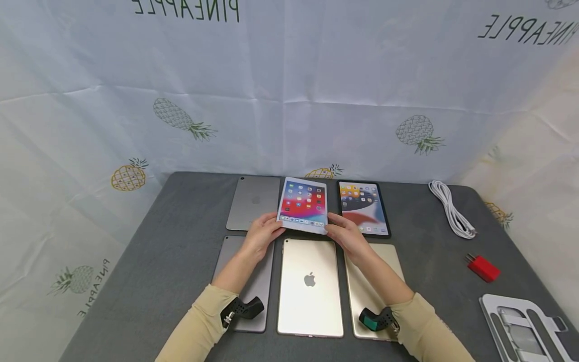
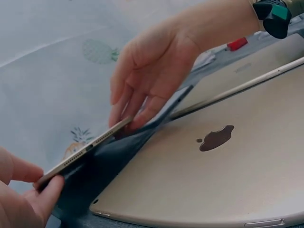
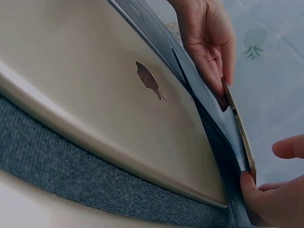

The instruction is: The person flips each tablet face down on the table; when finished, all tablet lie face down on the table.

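Both hands hold a small white-bezel tablet (image 1: 303, 202), its screen lit with app icons on a red and blue background. My left hand (image 1: 262, 234) grips its near left corner; in the left wrist view, fingers (image 2: 28, 170) lie on both sides of the thin gold edge. The near right corner is held by my right hand (image 1: 347, 236), with one finger standing off it in the right wrist view. The tablet is above the dark cloth, its near edge behind a gold tablet (image 1: 309, 301) that lies back up. Fingertips behind the tablet are partly hidden.
Grey tablets (image 1: 255, 198) lie face down on the left, one partly under my left arm. A lit black-rimmed tablet (image 1: 364, 208) and another gold tablet (image 1: 362, 296) are on the right. Further right are a white cable (image 1: 452, 211), red charger (image 1: 484, 268) and silver stand (image 1: 520, 327).
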The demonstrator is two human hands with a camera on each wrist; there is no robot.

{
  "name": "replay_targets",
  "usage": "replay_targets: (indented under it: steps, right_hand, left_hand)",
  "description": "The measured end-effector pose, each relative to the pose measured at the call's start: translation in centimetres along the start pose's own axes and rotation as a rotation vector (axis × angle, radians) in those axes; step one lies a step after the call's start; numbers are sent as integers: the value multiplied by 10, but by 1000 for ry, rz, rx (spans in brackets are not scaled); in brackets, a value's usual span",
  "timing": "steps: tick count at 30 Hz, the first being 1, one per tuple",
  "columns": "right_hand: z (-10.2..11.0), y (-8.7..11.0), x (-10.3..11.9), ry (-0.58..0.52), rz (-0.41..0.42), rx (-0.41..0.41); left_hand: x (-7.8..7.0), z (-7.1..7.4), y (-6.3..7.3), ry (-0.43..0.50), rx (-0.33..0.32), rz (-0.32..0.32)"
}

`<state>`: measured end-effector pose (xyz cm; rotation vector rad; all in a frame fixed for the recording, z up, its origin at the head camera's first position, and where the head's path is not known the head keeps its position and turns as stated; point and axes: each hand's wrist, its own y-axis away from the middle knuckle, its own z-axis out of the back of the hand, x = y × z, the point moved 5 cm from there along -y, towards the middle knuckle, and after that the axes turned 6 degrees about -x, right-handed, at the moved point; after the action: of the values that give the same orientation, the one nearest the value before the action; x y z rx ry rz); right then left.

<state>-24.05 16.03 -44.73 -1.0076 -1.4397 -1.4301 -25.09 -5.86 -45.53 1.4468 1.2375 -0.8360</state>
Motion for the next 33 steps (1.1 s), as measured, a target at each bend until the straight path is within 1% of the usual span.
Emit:
replay_targets:
  steps: [3, 7, 9, 12, 16, 19, 24, 27, 30, 33]
  right_hand:
    - [-2, -1, -1, 3, 2, 4]
    - [-7, -3, -2, -1, 21, 22]
    - [-10, -4, -3, 1, 22, 34]
    - [-16, -6, -5, 5, -1, 39]
    - [-23, -9, -7, 8, -13, 56]
    - [-29, -11, -6, 18, -6, 81]
    - [-37, -11, -4, 67, 2, 121]
    - [-40, -11, -3, 94, 3, 130]
    - [-42, -11, -4, 154, 24, 143]
    - [-43, -10, -4, 239, 58, 158]
  left_hand:
    - [-3, -1, 0, 30, -5, -12]
    - [-10, -1, 1, 38, -20, -57]
    - [-14, -2, 3, 31, -34, -82]
    - [-19, -3, 6, 13, -52, -127]
    - [-25, -6, 9, -15, -59, -188]
    - [-29, -8, 11, -31, -65, -232]
    - [-35, -12, 16, -48, -70, -272]
    - [-38, -15, 18, -68, -67, -289]
    - [-42, -19, 20, -119, -55, -338]
    - [-45, -24, 24, -193, -29, -408]
